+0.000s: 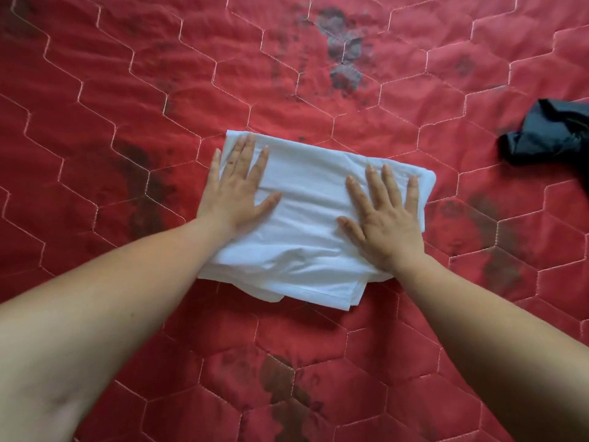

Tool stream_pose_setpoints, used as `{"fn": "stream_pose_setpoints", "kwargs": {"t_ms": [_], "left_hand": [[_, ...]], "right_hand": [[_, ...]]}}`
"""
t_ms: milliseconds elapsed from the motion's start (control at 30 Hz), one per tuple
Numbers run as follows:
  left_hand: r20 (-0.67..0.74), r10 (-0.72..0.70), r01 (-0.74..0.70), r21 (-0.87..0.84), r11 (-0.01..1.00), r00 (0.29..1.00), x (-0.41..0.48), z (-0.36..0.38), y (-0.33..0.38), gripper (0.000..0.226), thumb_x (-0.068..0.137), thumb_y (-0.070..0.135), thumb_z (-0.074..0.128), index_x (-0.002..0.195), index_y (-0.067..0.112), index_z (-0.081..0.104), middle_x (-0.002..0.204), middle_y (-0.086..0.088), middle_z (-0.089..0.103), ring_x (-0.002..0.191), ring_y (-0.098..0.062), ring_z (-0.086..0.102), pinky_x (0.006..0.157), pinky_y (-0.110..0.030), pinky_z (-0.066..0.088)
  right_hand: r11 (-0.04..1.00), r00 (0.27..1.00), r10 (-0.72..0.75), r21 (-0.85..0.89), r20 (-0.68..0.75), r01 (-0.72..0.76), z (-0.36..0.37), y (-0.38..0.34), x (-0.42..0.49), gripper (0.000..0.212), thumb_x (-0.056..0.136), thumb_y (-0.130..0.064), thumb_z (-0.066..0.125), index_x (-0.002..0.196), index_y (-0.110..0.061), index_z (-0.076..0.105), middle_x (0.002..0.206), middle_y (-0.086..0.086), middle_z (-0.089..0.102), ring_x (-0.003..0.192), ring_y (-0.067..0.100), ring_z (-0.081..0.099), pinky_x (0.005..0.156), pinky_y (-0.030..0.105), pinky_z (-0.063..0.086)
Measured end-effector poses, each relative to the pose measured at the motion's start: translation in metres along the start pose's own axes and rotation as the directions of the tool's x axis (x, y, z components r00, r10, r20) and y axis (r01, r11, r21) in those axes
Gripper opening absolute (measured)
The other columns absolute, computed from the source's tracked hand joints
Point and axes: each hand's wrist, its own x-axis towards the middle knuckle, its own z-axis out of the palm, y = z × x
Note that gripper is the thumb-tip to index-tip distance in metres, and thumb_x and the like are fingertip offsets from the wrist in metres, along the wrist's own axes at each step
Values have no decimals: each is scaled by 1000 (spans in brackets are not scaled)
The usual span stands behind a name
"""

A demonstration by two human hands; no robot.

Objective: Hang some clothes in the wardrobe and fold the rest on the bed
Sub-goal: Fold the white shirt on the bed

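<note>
Left grip (237,193), right grip (387,218) atop folded white cloth (312,199)

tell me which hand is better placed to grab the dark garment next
Probably the right hand. The dark garment lies crumpled to the right of the folded white garment, on that hand's side; the left hand rests flat on its left end.

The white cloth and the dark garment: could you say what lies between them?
Only bare red quilt separates white cloth from dark garment, per the head view.
</note>
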Motion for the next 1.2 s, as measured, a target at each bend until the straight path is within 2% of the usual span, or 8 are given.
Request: {"fn": "stream_pose_setpoints", "kwargs": {"t_ms": [167,300,433,533,600,733,1033,1200], "left_hand": [[1,-298,291,-215,932,954,-31,-4,7,77,99,65,36,161,31,8,167,-15,-15,154,-28,-14,125,-44,-4],[-44,-447,358,-531,768,893,-54,-17,16,66,93,34,65,153,28,37,153,-7,32,140,-25,31,114,-35,25],[123,-535,423,-766,484,836,-43,-46,16,61,86,16,67,140,32,44,127,2,46,103,-14,47,87,-25,39],[267,-352,414,-786,459,897,-36,-66,10,53,84,0,60,130,26,53,130,6,52,85,-19,56,59,-24,46],[307,-258,399,-757,518,916,-35,-79,7,48,82,-6,57,122,21,62,131,5,56,88,-21,62,57,-19,47],[302,-211,367,-705,607,930,-41,-114,8,52,79,-11,55,125,10,68,139,-5,58,130,-18,53,105,-24,41],[197,-148,243,-658,713,969,-64,-253,20,58,82,-3,59,137,16,59,140,-6,56,130,-23,52,112,-30,37],[174,-131,212,-630,747,976,-80,-380,36,61,83,-6,51,141,13,54,141,-12,52,128,-28,51,106,-32,42]], "right_hand": [[923,952,299,270,-60,-273,-8,-5,-16,69,100,-64,32,158,-29,25,168,19,-5,156,31,-8,124,55,-5],[578,765,641,617,62,-534,-23,-16,-38,59,93,-48,64,148,-38,45,163,20,11,150,36,16,122,49,17],[268,756,597,823,266,-501,-46,-2,-35,43,81,-11,71,121,-27,69,135,10,54,121,26,54,104,35,46],[118,800,386,836,459,-536,-67,21,-33,47,75,5,73,112,-23,73,121,1,67,113,23,62,90,26,53],[145,811,290,815,508,-562,-78,27,-36,42,74,8,74,104,-22,76,121,1,69,108,19,64,89,30,54],[326,862,342,813,374,-483,-106,14,-48,33,72,3,73,87,-27,76,102,-9,72,88,8,62,68,12,46],[629,948,314,738,46,-244,-260,-22,-63,40,74,-1,66,108,-23,65,107,4,59,96,24,61,81,40,53],[719,961,277,662,8,-213,-396,-36,-69,39,77,-4,61,111,-23,62,110,9,53,90,24,58,70,31,53]]}}
